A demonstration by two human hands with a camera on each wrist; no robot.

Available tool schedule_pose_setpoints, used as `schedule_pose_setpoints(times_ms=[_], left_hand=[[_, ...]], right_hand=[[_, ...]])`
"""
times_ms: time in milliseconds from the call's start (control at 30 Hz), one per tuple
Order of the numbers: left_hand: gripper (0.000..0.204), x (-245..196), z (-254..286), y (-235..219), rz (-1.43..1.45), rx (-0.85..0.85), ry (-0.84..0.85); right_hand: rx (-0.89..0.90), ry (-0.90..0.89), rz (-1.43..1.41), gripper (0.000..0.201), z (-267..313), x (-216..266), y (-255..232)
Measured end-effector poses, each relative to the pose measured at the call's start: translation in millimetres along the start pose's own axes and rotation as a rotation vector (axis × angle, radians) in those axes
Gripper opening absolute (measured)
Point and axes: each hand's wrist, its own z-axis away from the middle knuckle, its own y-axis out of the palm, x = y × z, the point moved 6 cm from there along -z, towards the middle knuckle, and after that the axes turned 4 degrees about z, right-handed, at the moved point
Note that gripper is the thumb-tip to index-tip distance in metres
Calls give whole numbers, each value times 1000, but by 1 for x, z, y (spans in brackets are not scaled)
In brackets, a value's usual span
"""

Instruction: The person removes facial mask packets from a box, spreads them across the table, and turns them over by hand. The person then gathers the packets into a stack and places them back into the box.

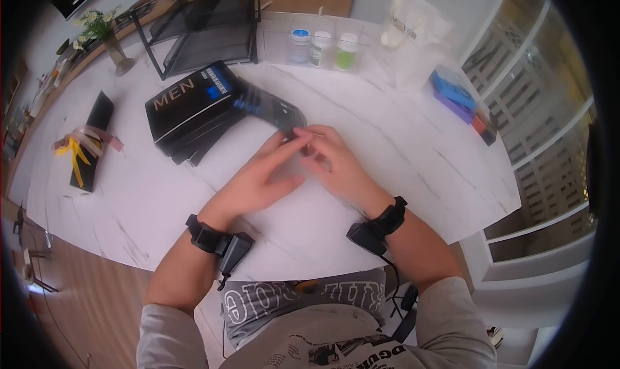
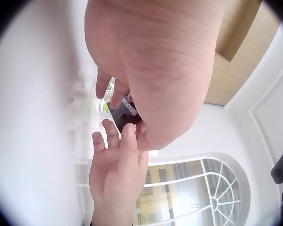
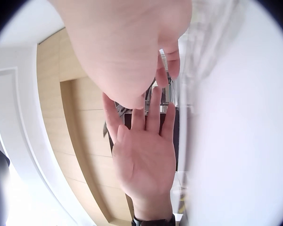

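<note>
Your left hand (image 1: 258, 178) held its fingers straight near the glossy dark flat package (image 1: 268, 107), right of the black box stack (image 1: 184, 110). Whether your right hand (image 1: 342, 165) pinched it, you couldn't tell; a loose end-hold risked slipping.

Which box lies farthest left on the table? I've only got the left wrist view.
Observer: A slim black box tied with pink and yellow ribbons.
Operator: What's piled just beyond the left hand?
Observer: Flat black boxes, the top one lettered "MEN".
Operator: Anything near the right edge of the marbled white table?
Observer: Yes, a flat blue box lies there.
</note>
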Motion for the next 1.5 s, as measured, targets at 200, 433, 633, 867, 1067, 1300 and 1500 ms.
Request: schedule_pose_setpoints(times_ms=[200,433,633,867,1067,1300,1500], left_hand=[[60,9,1,-2,55,-84,-132],[38,25,7,-8,291,-124,-382],[33,25,2,-14,289,-221,-184],[36,23,2,-22,307,-304,-150],[49,20,2,-20,385,-364,-217],[60,21,2,-17,181,-288,-126],[67,17,2,-15,134,-278,-185]], right_hand=[[-105,1,8,41,4,-11,-6],[-233,270,-380,27,-4,-46,-15],[-147,316,-547,13,-4,-47,-6],[-136,344,-594,10,-2,-49,-2],[-111,345,-590,10,-2,-52,-2],[-101,358,-601,11,-3,-52,2],[-107,341,-597,10,-1,-51,-1]])
